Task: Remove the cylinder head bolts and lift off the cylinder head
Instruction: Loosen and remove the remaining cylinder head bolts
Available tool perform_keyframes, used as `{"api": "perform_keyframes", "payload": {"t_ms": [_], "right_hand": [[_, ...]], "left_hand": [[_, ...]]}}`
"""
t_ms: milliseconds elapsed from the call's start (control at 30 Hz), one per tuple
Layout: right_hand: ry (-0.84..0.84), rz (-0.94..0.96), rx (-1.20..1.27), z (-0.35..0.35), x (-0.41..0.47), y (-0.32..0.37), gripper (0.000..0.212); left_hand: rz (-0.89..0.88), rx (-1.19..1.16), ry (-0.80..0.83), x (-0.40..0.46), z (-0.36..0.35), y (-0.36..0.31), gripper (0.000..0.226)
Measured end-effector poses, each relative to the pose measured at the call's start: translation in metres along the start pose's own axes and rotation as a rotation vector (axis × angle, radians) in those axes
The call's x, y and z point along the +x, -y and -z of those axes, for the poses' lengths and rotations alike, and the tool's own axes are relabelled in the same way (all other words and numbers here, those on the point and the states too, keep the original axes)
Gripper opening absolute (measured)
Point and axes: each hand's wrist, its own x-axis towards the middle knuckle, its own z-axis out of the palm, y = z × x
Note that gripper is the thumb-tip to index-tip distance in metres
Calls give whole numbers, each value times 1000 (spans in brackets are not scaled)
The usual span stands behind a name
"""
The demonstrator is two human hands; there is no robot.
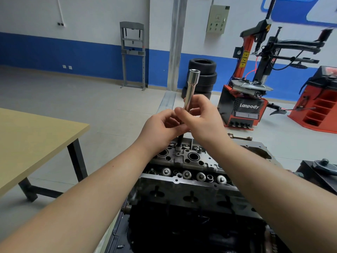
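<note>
Here: both hands on a long socket tool standing over the cylinder head.

Left hand curls round the dark lower shaft, likely steadying it; right hand pinches the chrome socket tube above, probably to spin it by finger. The tip meets a bolt near the head's far edge. Head sits on the block, not lifted.

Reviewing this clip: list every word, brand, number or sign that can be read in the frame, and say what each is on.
"Lanpody": white lettering on the black front panel of the red and black tyre changing machine.
Yellow warning sticker on that machine's red column: print too blurred to read.
White lettering on its black arm: turned away, unreadable.
Grey wall-mounted electrical cabinet: small logo, illegible.
Nothing readable on the grey metal cylinder head.
</note>
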Motion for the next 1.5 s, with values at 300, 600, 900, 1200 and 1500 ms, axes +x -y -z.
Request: {"api": "perform_keyframes", "payload": {"t_ms": [300, 600, 900, 1200, 1500], "right_hand": [[-24, 32, -40, -18, -15, -19, 11], [-78, 16, 93, -20, -14, -20, 18], [-85, 45, 137, -17, -11, -15, 29], [-173, 51, 241, -7, 5, 5, 33], [-255, 70, 176, 4, 9, -14, 31]], "left_hand": [[0, 98, 47, 1, -1, 6, 42], [21, 222, 33, -1, -5, 0, 36], [127, 507, 6, 2, -5, 2, 14], [176, 613, 171, -2, -9, -4, 21], [22, 866, 158, -2, -14, 4, 9]]}}
